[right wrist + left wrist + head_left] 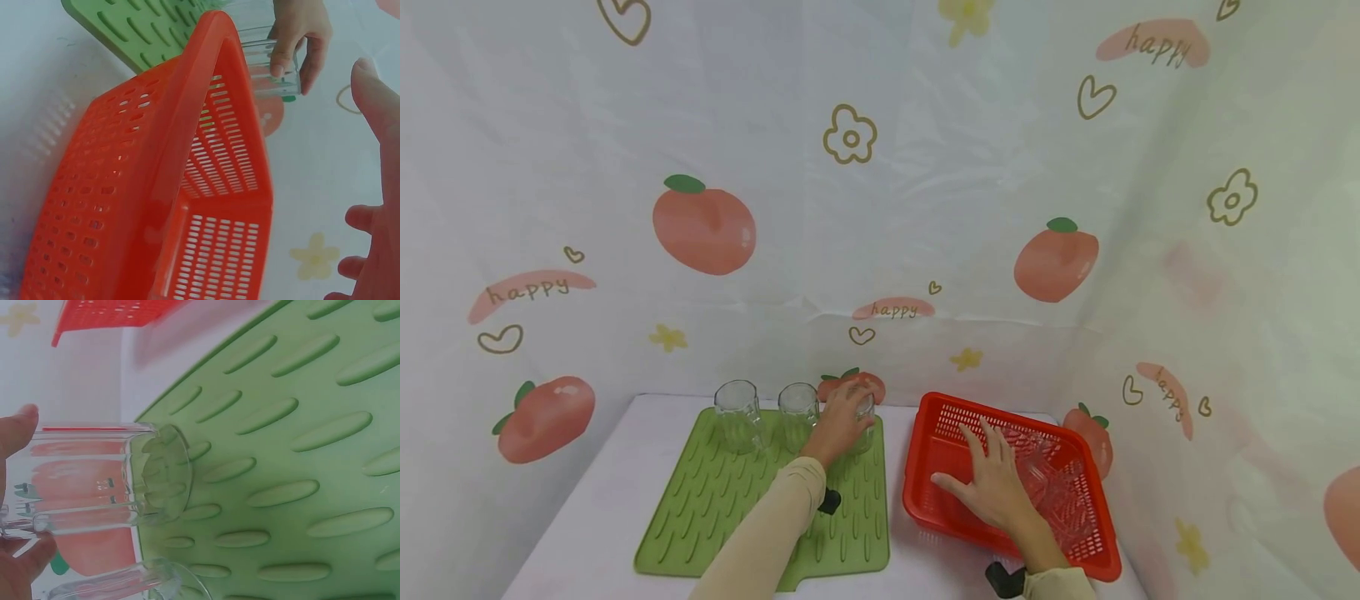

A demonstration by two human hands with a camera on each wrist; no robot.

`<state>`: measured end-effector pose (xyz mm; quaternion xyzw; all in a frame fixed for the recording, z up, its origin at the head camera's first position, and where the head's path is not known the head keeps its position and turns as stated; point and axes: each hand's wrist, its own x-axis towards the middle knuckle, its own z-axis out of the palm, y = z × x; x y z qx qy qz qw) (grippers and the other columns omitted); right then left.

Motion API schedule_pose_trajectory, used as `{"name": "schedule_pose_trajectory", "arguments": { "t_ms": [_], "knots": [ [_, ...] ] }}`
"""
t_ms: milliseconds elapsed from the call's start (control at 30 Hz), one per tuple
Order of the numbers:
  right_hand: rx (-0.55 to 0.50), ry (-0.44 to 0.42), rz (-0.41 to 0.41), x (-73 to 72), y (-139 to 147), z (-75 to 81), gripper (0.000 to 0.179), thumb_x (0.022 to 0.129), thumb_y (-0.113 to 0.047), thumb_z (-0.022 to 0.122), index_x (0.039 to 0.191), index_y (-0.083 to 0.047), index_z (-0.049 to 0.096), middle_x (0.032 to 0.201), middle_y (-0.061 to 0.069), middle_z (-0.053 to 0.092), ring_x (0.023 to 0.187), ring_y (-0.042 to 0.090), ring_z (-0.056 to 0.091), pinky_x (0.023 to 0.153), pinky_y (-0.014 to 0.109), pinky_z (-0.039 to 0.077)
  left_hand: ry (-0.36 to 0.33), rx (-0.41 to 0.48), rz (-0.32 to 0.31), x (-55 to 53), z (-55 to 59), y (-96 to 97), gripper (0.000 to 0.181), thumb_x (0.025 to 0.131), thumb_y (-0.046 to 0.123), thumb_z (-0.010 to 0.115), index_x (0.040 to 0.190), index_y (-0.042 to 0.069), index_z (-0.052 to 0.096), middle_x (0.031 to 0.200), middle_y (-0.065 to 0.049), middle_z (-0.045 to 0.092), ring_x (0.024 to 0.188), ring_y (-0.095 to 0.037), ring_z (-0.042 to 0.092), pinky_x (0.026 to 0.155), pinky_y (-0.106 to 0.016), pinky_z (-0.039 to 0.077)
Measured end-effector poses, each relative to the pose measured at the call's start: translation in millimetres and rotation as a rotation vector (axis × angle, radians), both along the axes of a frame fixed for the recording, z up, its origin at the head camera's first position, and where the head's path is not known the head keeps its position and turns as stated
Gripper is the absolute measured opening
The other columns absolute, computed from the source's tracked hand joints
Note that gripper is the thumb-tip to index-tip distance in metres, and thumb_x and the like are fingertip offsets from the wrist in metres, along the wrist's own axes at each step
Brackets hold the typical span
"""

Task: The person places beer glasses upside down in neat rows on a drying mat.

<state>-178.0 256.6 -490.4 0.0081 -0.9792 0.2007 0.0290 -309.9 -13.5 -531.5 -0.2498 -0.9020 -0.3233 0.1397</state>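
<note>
At the far right corner of a green drying mat (722,508), my left hand (838,425) grips a clear glass mug (87,481) near its rim, fingers and thumb on either side. The mug stands upright, its base right at the ridged mat. Two more glass mugs, one at the left (737,421) and one in the middle (797,417), stand in line with it along the mat's back. My right hand (996,487) hovers over a red plastic basket (912,467) with fingers spread and nothing held. Several clear glass pieces (1060,492) lie in the basket's right part.
Mat and basket lie side by side on a white table (602,475). A white curtain (880,225) printed with fruit and flowers hangs behind and along the right. Black devices sit at the left wrist (830,502) and right wrist (1004,580).
</note>
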Motion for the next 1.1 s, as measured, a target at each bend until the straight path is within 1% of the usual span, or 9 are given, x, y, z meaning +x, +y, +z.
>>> {"name": "schedule_pose_trajectory", "arguments": {
  "t_ms": [100,200,300,433,533,700,767,933,1100],
  "knots": [
    [-0.004,-0.002,0.001,-0.2,0.3,0.3,0.108,0.081,-0.078,0.064,0.162,-0.018,0.026,0.169,0.016,0.011,0.155,0.050,0.010,0.113,0.078,0.027,-0.045,-0.009,0.016,0.4,1.2,0.5,0.055,0.091,0.027,0.077,0.142,0.016,0.059,0.152,-0.019,0.050,0.144,-0.041,0.043,0.111,-0.059,0.045],
    [-0.008,-0.003,0.001,-0.8,0.9,1.4,0.108,0.081,-0.078,0.064,0.162,-0.018,0.025,0.169,0.016,0.011,0.155,0.050,0.009,0.113,0.078,0.027,-0.085,0.008,0.028,0.8,2.8,0.9,0.057,0.092,0.028,0.077,0.144,0.015,0.057,0.155,-0.021,0.046,0.145,-0.045,0.041,0.109,-0.061,0.047],
    [0.001,-0.012,-0.008,-1.3,2.3,3.1,0.109,0.080,-0.079,0.064,0.163,-0.020,0.024,0.169,0.017,0.011,0.155,0.050,0.009,0.112,0.078,0.028,-0.093,0.023,0.034,0.9,4.2,1.1,0.058,0.091,0.028,0.078,0.144,0.015,0.057,0.156,-0.021,0.044,0.144,-0.047,0.041,0.107,-0.061,0.048],
    [0.016,-0.024,-0.018,-2.3,5.5,5.7,0.110,0.080,-0.080,0.063,0.163,-0.019,0.024,0.170,0.018,0.010,0.156,0.049,0.007,0.114,0.078,0.026,-0.095,0.036,0.028,1.2,7.2,0.3,0.058,0.090,0.028,0.079,0.142,0.014,0.058,0.157,-0.022,0.043,0.144,-0.047,0.042,0.108,-0.061,0.048],
    [0.032,-0.024,-0.011,-3.2,8.3,8.2,0.111,0.080,-0.081,0.061,0.163,-0.019,0.022,0.170,0.019,0.009,0.156,0.049,0.007,0.117,0.077,0.020,-0.078,0.036,0.028,2.9,11.2,-1.6,0.059,0.089,0.028,0.081,0.141,0.012,0.059,0.157,-0.022,0.043,0.143,-0.046,0.043,0.109,-0.062,0.046],
    [0.061,0.005,-0.005,-5.7,12.4,12.5,0.110,0.082,-0.081,0.061,0.163,-0.017,0.023,0.169,0.019,0.011,0.155,0.049,0.008,0.120,0.076,0.016,0.021,0.027,0.019,4.8,18.7,-4.9,0.059,0.088,0.027,0.082,0.140,0.012,0.059,0.154,-0.024,0.045,0.142,-0.043,0.045,0.109,-0.062,0.046],
    [0.062,0.010,-0.006,-6.6,13.8,13.7,0.109,0.082,-0.080,0.061,0.163,-0.016,0.023,0.169,0.019,0.011,0.155,0.049,0.008,0.120,0.075,0.014,0.045,0.020,0.021,6.1,21.2,-6.2,0.059,0.088,0.028,0.082,0.140,0.013,0.059,0.154,-0.023,0.046,0.142,-0.043,0.045,0.110,-0.061,0.046],
    [0.065,0.002,-0.020,-6.1,16.9,14.9,0.110,0.082,-0.082,0.059,0.162,-0.016,0.025,0.170,0.020,0.010,0.154,0.051,0.008,0.118,0.078,0.015,0.044,0.028,0.045,12.0,24.0,-11.7,0.063,0.087,0.033,0.082,0.143,0.015,0.057,0.155,-0.022,0.046,0.143,-0.046,0.043,0.111,-0.063,0.044],
    [0.082,0.046,-0.021,-7.1,21.5,13.7,0.108,0.082,-0.081,0.060,0.161,-0.014,0.028,0.168,0.022,0.015,0.153,0.051,0.011,0.117,0.079,0.013,0.056,0.047,0.076,17.2,24.9,-20.2,0.066,0.088,0.036,0.080,0.146,0.018,0.055,0.155,-0.020,0.045,0.144,-0.045,0.042,0.112,-0.063,0.043]
  ]
}}
